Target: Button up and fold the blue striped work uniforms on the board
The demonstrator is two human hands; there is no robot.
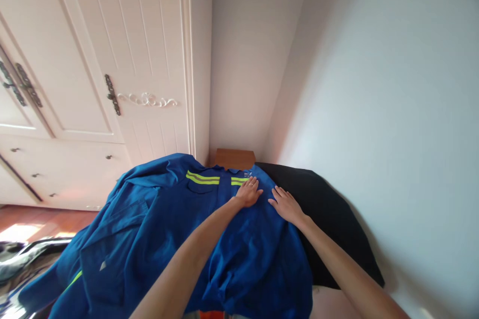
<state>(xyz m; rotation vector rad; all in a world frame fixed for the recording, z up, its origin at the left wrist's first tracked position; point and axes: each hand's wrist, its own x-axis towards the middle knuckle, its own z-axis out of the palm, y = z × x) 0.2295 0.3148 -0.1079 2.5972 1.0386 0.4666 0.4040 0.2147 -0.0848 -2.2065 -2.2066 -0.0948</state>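
A blue work jacket [179,224] with yellow-and-grey stripes across the chest lies spread out in front of me, its collar at the far side. My left hand [248,193], wearing a ring, rests flat on the jacket's chest beside a small white logo. Close to the jacket's right edge, my right hand [287,204] lies with its fingers stretched out on the blue cloth. Neither hand grips anything. One sleeve hangs in folds down the left side. The jacket's lower part is bunched up near me.
A large black item [329,219] sticks out from under the jacket, against the pale wall [392,84]. Behind the collar stands a brown box-like object [235,158]. A white wardrobe [157,60] rises at the left. Assorted cloth or bags [22,269] lie at the lower left.
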